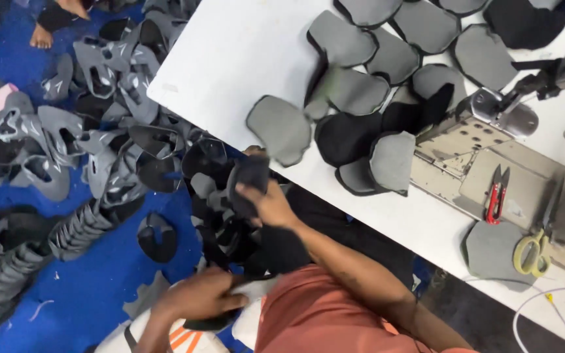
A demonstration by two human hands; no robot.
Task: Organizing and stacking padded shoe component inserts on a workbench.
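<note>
While gripping, right hand (271, 204) holds (curved) black piece (248, 182).

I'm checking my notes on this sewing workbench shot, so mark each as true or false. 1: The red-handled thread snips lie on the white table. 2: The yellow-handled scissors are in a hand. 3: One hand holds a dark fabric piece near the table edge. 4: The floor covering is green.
1. True: the red-handled thread snips lie on the white table.
2. False: the yellow-handled scissors lie on the table, untouched.
3. True: the right hand grips a dark fabric piece by the table edge.
4. False: the floor covering is blue.
</note>
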